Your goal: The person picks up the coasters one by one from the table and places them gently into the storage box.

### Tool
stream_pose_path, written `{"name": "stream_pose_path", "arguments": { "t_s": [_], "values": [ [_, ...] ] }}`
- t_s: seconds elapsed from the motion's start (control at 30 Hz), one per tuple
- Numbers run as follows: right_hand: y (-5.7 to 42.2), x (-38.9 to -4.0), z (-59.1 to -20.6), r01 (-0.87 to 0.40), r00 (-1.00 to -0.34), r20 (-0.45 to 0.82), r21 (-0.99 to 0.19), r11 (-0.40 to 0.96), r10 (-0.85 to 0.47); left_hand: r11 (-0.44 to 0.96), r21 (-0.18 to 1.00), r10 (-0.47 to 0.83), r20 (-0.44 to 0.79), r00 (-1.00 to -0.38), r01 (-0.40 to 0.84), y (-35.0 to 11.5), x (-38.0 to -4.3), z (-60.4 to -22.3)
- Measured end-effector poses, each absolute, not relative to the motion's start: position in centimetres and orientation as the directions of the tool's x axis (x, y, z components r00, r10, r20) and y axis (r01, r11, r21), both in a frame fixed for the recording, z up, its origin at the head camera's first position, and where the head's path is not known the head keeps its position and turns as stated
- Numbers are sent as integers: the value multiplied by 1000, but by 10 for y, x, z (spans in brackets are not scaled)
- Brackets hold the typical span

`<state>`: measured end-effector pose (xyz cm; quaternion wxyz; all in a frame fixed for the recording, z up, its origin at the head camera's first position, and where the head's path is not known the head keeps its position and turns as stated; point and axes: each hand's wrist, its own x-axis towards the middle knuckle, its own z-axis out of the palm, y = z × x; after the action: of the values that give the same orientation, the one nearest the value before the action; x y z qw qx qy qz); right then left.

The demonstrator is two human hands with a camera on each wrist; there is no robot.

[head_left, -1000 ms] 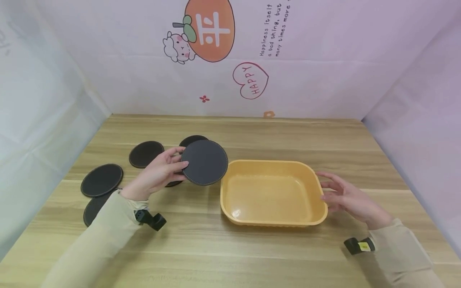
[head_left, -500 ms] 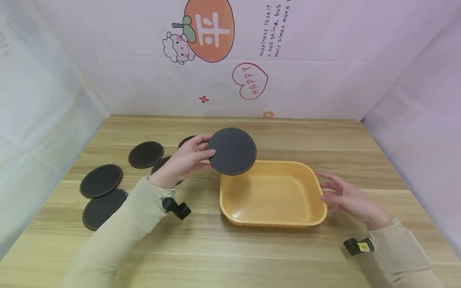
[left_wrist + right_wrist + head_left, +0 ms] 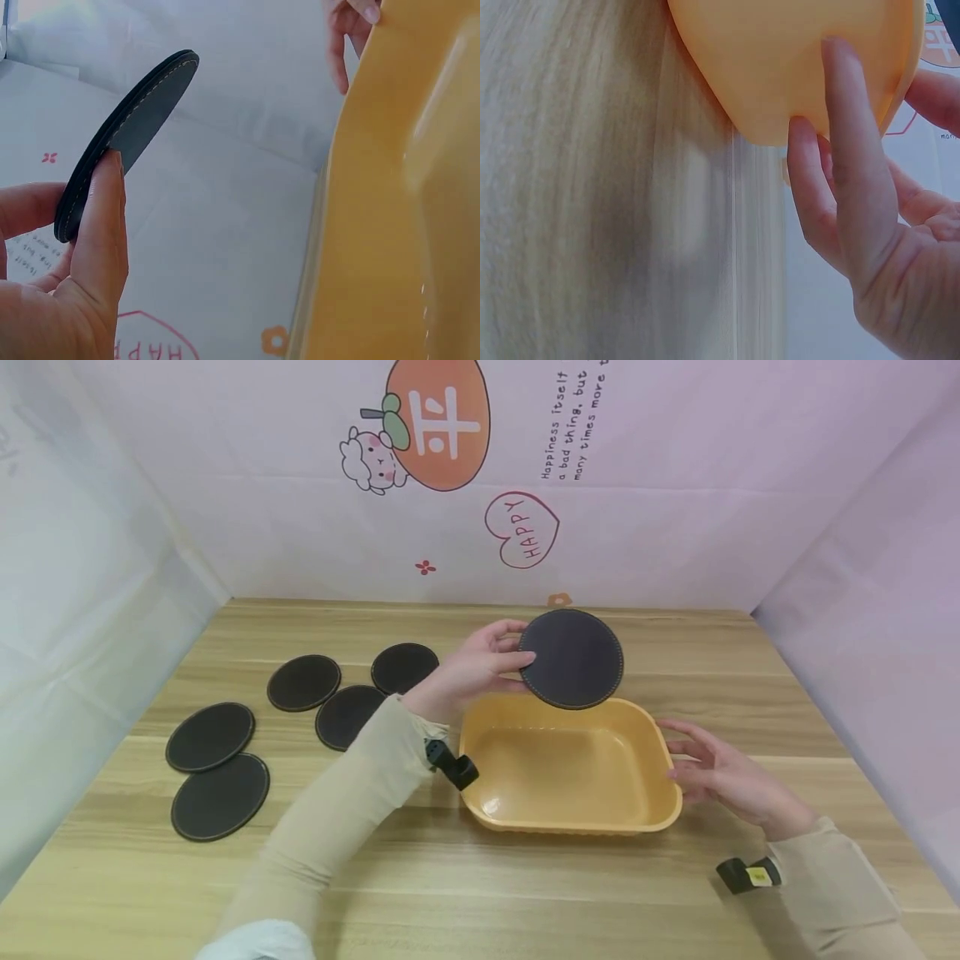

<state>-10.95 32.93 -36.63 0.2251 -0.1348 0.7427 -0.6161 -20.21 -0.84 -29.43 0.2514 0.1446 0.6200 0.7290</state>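
Observation:
My left hand [image 3: 483,664] pinches a round black coaster [image 3: 572,658] by its left edge, thumb on the near face. The coaster is tilted and hangs in the air over the back of a yellow plastic basin [image 3: 570,822]. In the left wrist view the stitched coaster [image 3: 124,127] is seen nearly edge-on, apart from the basin [image 3: 375,225]. My right hand [image 3: 723,777] rests at the basin's right end. Seen from the right wrist, this hand [image 3: 870,187] touches the outer wall of the basin [image 3: 757,67] with extended fingers.
Several more black coasters lie flat on the wooden table [image 3: 525,902]: a front-left coaster [image 3: 220,797] touching another coaster [image 3: 211,737], and a back coaster [image 3: 405,667] near my left forearm. A printed white cloth [image 3: 675,527] hangs behind and at the sides.
The left hand has carried its coaster rightward and toward the back, from the basin's left side to above its rear rim. The right hand and basin have stayed put.

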Motion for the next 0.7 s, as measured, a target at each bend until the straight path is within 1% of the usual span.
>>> {"name": "stream_pose_path", "arguments": {
  "t_s": [0.13, 0.33, 0.5, 0.7],
  "values": [
    [329, -109, -366, 76, -861, -169, -975, 207, -480, -54, 979, 579, -128, -805, -195, 13, -205, -301],
    [329, -108, -367, 84, -877, -193, -963, 255, -440, 54, 968, 631, -222, -743, -243, 37, -204, -321],
    [329, -107, -366, 79, -882, -193, -960, 269, -430, 127, 951, 674, -291, -680, -282, 46, -199, -335],
    [328, -108, -366, 65, -870, -173, -968, 241, -462, 237, 935, 704, -353, -616, -265, 52, -196, -346]
  ]
}}
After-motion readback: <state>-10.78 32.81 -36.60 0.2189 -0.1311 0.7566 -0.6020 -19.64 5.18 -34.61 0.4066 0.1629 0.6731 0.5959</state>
